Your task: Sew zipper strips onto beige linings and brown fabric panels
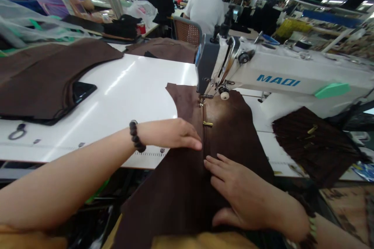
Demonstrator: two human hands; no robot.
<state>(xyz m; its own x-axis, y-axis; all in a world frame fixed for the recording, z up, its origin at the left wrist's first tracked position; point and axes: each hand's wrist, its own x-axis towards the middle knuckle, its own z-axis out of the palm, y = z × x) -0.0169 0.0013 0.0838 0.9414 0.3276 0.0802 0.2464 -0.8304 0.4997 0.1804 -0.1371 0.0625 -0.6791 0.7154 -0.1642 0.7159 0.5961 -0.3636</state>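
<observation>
A factory's white sewing table [125,93] holds brown suede panels [233,132].

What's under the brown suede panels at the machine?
The white sewing table lies beneath the brown suede panels; its printed ruler runs in under their edge. The covered tabletop itself, and any markings there, cannot be seen.

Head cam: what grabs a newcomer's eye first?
The white MAQI sewing machine dominates the upper right, its head over the work. Below it, a zipper runs down dark brown suede, with the left hand and right hand flat on either side. A beaded bracelet stands out on the left wrist.
</observation>
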